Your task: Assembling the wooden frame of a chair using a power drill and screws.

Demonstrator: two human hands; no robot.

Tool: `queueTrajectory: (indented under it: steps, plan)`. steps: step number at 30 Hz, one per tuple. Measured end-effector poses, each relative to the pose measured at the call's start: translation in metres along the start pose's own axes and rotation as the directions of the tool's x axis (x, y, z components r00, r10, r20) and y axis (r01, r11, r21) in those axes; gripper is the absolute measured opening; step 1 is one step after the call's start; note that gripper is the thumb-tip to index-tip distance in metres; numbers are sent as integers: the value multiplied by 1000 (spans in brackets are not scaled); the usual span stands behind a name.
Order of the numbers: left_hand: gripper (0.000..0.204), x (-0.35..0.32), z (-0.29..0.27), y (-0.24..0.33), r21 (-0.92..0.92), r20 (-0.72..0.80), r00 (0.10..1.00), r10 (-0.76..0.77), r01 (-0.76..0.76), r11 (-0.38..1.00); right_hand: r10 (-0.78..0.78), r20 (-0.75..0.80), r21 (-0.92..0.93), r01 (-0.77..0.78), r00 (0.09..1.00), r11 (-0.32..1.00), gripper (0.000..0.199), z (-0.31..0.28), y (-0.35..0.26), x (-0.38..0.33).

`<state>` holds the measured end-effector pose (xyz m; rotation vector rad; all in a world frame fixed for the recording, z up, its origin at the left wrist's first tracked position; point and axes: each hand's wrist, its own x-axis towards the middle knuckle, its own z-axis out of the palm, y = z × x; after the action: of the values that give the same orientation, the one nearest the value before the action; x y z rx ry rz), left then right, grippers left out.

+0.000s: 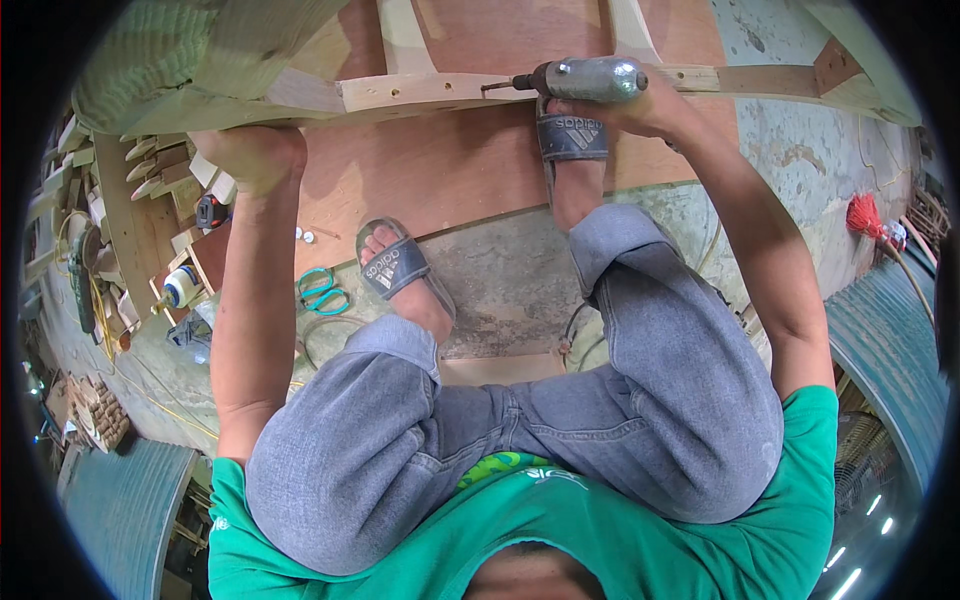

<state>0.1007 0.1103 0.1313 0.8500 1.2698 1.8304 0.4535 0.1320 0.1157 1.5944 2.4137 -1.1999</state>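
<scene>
A silver drill (595, 80) with a dark chuck lies level in my right hand (640, 112), closed round its lower part. Its thin bit points left, close to the holed edge of a pale curved wooden rail (440, 90); whether it touches the wood I cannot tell. The rail belongs to a wooden frame with slats (405, 38) running away from me. At the frame's left end, my left hand (255, 155) is up against the underside of a thick wooden piece (230, 100). The wood hides its fingers.
A reddish plywood sheet (440, 165) lies under the frame, with my sandalled feet at its near edge. Teal-handled scissors (323, 292), a tape measure (211, 212), a bottle (181, 287) and wooden pieces (160, 170) are at left. A red-bristled brush (866, 215) is at right.
</scene>
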Motion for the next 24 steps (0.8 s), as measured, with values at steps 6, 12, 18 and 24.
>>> queueTrajectory:
  steps: [6, 12, 18, 24]
  plan:
    - [48, 1, -2, 0, 14, 27, 999, 20, -21, 1000, -13, 43, 27, 12, 999, 1000, 48, -1, 1, 5]
    - [52, 1, -2, 0, 39, 45, 999, 24, -26, 999, -9, 19, 21, 9, 1000, 1000, 47, 1, -2, 2]
    - [58, 0, 0, 1, 41, 67, 998, -13, 10, 999, 7, 9, -19, -7, 1000, 1000, 47, 4, 0, 3]
    - [60, 0, 3, 3, 34, 54, 999, -5, 3, 999, -16, 10, 36, 16, 1000, 999, 45, 3, 3, 4]
